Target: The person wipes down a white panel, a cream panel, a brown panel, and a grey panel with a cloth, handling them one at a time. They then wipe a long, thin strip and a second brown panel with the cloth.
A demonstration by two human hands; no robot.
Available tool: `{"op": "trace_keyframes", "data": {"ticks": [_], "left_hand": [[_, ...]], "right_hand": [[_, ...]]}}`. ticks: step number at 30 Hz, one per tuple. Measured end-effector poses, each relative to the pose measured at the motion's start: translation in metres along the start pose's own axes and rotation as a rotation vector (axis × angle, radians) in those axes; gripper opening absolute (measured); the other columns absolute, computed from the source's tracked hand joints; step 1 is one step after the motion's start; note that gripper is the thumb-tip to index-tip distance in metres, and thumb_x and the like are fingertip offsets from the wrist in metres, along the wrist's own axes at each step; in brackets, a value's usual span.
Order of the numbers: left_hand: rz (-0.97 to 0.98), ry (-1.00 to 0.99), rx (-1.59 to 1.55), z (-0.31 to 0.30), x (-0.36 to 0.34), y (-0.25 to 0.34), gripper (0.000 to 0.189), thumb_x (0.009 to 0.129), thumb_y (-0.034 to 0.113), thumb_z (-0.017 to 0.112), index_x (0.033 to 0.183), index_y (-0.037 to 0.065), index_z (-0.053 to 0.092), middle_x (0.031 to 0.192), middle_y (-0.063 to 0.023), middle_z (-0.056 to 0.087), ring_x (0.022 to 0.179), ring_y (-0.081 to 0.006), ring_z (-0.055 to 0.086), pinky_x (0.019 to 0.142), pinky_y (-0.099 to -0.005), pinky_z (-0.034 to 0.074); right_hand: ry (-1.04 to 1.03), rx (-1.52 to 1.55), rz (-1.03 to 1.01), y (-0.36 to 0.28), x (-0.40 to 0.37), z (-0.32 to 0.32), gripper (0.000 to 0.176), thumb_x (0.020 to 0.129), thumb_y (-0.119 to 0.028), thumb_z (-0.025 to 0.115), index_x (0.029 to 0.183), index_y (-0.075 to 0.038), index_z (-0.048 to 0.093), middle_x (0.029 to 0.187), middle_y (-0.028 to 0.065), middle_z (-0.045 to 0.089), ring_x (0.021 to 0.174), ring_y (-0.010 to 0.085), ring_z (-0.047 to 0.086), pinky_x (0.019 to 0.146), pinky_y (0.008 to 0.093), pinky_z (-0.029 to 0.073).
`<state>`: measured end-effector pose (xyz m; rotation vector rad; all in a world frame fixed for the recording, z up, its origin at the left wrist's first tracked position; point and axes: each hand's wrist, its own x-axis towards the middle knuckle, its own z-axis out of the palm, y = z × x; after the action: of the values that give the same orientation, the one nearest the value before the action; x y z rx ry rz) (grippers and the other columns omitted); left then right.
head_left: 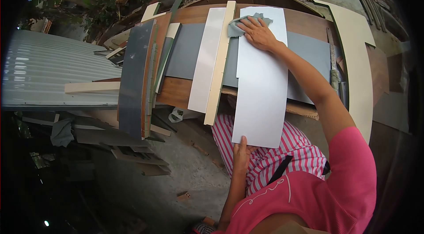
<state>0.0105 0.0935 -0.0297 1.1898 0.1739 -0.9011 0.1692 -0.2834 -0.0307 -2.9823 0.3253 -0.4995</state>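
Note:
A long white panel point(262, 88) lies across the worktable, its near end jutting out over striped trousers. My left hand point(242, 156) grips that near end, thumb on top and the other fingers underneath, mostly hidden. Toward the far end, my right hand point(260, 34) presses a grey-green cloth point(236, 29) onto the panel, palm down. Part of the cloth hangs over the panel's left edge. Just left of the panel is a narrow cream strip point(219, 66), with a pale board point(206, 57) beside it.
Grey boards point(185, 53) lie on the brown tabletop point(174, 92). At left, a stack of dark panels point(134, 79) stands near corrugated sheeting point(57, 68). A long knife-like tool point(332, 57) rests at right, by a cream panel point(355, 61). Offcuts and a brick point(184, 196) are on the ground.

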Motion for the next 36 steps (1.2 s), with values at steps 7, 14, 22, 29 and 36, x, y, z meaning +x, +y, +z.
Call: {"op": "trace_keyframes", "data": {"ticks": [7,14,22,29,36], "left_hand": [[0.001,0.084,-0.014,0.005,0.000,0.009,0.048,0.096,0.033,0.042,0.129,-0.001,0.035,0.115,-0.0158,0.054,0.095,-0.0250,0.062,0.073,-0.0380,0.056],[-0.009,0.042,-0.132,0.011,0.002,0.012,0.051,0.096,0.036,0.042,0.133,0.002,0.032,0.124,-0.0153,0.048,0.109,-0.0266,0.054,0.084,-0.0425,0.051],[-0.025,-0.050,-0.173,0.007,0.004,0.011,0.058,0.095,0.042,0.041,0.135,0.001,0.028,0.129,-0.0178,0.045,0.113,-0.0305,0.052,0.087,-0.0459,0.049],[-0.031,0.030,-0.130,0.015,0.000,0.005,0.056,0.095,0.042,0.040,0.134,0.003,0.030,0.125,-0.0193,0.048,0.107,-0.0305,0.057,0.084,-0.0448,0.051],[-0.136,-0.044,-0.247,0.018,-0.002,0.002,0.054,0.094,0.035,0.047,0.134,0.005,0.030,0.130,-0.0176,0.044,0.117,-0.0316,0.049,0.092,-0.0483,0.046]], "right_hand": [[0.015,-0.179,0.427,0.088,0.012,0.014,0.049,0.091,-0.030,0.035,0.136,-0.011,0.035,0.144,0.0072,0.031,0.135,0.0292,0.025,0.107,0.0536,0.020],[-0.257,0.098,-0.109,-0.089,-0.196,-0.088,0.051,0.089,-0.028,0.049,0.135,-0.008,0.039,0.144,0.0096,0.030,0.136,0.0293,0.020,0.111,0.0483,0.014],[-0.150,0.133,-0.172,-0.082,-0.165,-0.065,0.040,0.091,-0.027,0.046,0.131,-0.020,0.046,0.140,0.0074,0.036,0.134,0.0287,0.024,0.109,0.0493,0.017],[-0.015,-0.113,0.182,-0.031,-0.105,-0.041,0.040,0.091,-0.028,0.044,0.129,-0.018,0.048,0.140,0.0090,0.038,0.133,0.0322,0.027,0.105,0.0550,0.023],[-0.071,0.188,-0.317,-0.072,-0.107,-0.028,0.041,0.089,-0.031,0.044,0.129,-0.025,0.049,0.142,0.0024,0.034,0.136,0.0251,0.022,0.111,0.0492,0.016]]}}
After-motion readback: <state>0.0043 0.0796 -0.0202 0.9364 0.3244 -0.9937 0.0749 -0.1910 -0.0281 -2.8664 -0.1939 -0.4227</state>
